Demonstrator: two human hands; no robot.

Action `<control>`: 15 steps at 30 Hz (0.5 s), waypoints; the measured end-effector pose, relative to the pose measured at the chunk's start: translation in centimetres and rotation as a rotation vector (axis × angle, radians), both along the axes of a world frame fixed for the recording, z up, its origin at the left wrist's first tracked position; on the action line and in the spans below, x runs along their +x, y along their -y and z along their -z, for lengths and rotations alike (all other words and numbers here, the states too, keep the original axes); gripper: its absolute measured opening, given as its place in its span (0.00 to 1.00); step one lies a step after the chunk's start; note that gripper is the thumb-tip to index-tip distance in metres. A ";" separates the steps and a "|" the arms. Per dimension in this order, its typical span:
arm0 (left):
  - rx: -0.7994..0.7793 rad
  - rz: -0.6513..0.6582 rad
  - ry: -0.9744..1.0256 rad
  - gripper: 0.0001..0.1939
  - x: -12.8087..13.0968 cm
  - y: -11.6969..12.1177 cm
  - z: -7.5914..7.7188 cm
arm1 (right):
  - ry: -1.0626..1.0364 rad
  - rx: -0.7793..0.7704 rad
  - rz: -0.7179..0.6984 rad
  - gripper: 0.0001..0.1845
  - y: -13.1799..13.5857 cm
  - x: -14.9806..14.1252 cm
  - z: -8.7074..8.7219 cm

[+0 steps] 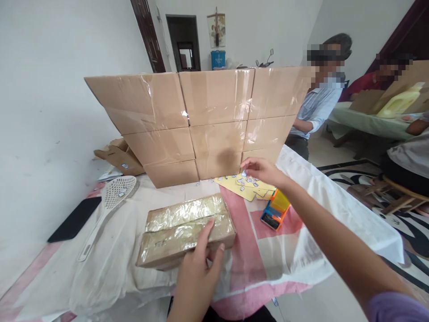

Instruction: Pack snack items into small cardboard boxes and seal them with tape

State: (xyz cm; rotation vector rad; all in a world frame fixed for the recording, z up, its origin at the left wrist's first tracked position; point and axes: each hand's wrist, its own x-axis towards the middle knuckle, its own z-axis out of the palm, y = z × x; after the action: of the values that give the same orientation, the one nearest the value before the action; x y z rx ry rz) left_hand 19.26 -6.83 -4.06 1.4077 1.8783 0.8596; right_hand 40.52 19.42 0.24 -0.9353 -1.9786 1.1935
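A small taped cardboard box [187, 223] lies on the table in front of me. My left hand [201, 261] grips its near right side, with the index finger on top and the thumb low against the side. Farther off, my right hand [259, 171] is raised over a yellow sheet [233, 184] that carries small outlined pieces. Its fingers are pinched on a small pale blue piece [244, 173], too small to name exactly. Beneath the right forearm stands an orange and blue tape dispenser [275, 210] with yellow tape.
A tall wall of cardboard boxes [217, 147] closes off the table's back. To the left lie a white slotted skimmer [114, 197], a black phone-like slab [75, 220] and an open carton [125, 156]. A person in a light blue shirt [318, 105] is beyond the right edge.
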 end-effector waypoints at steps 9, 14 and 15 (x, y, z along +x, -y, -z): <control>0.071 -0.101 0.135 0.35 -3.2 -0.5 0.8 | -0.614 -0.420 0.160 0.09 11.9 -5.6 8.8; 0.116 -0.191 0.187 0.36 -4.6 -0.4 1.2 | -0.658 -0.536 0.065 0.06 13.2 -8.7 12.0; 0.120 -0.203 0.197 0.36 -4.7 -0.4 1.3 | -0.660 -0.537 0.062 0.05 13.4 -9.1 12.4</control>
State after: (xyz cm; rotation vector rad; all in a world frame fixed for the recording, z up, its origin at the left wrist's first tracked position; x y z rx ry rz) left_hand 14.55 -6.44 -5.33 1.1664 1.8644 1.1831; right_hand 31.40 6.02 -12.13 -0.7022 -1.1216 1.7616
